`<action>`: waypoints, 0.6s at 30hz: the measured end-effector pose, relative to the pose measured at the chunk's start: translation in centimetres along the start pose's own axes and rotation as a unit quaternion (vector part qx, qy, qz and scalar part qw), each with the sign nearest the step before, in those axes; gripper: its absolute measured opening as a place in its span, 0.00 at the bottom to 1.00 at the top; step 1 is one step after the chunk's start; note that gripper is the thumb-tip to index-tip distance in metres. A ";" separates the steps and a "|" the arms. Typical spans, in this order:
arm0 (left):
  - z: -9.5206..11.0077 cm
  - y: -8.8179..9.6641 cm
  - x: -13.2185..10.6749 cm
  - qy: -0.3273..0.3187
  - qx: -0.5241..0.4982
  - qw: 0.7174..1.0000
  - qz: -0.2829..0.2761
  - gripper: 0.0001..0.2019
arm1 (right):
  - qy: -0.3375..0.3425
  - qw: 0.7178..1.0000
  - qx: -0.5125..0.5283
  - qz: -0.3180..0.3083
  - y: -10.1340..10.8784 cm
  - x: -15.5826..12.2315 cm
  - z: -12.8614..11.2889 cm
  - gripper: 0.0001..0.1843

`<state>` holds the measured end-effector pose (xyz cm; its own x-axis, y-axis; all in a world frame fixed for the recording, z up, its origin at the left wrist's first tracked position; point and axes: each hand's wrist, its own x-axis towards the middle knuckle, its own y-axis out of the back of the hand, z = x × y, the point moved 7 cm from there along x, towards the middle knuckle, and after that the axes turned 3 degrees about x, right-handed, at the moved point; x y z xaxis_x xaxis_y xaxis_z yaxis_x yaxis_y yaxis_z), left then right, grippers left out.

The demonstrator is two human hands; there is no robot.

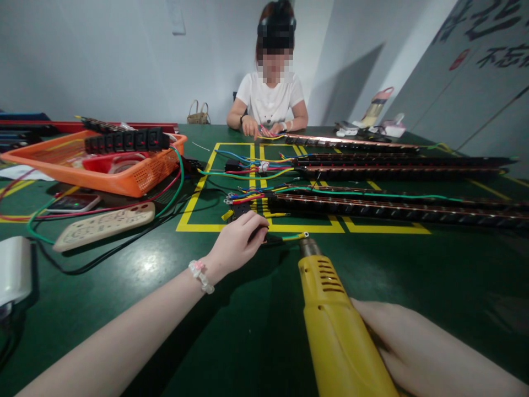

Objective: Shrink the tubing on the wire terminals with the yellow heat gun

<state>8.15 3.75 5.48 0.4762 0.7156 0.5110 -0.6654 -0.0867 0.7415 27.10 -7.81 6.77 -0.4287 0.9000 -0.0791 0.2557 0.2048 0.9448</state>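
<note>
Head view: left hand pinched on wire, pressing it to tabletop near yellow marking. Right hand wrapped round heat gun, nozzle just beside wire's green-yellow end. Judged: heating of this wire end under way, not finished. Strips with loose coloured leads lie beyond; cannot tell which are done.

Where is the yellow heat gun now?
Head view, low and right of centre: the yellow heat gun is gripped by the right hand, nozzle by the wire the left hand pinches on the green table.
</note>
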 end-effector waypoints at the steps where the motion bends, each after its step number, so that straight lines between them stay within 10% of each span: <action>1: 0.0 0.0 0.0 -0.002 0.000 1.000 0.000 0.07 | 0.002 1.000 0.017 -0.024 -0.4 0.2 -0.4 0.15; 18: 0.0 0.0 0.0 -0.008 0.023 1.000 -0.005 0.07 | 0.039 0.991 -0.123 -0.036 -2.9 2.3 -3.0 0.13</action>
<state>8.22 3.75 5.49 0.4923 0.7060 0.5091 -0.6335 -0.1105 0.7658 22.79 -7.43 4.82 -0.5056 0.8524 -0.1332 0.0073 0.1586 0.9873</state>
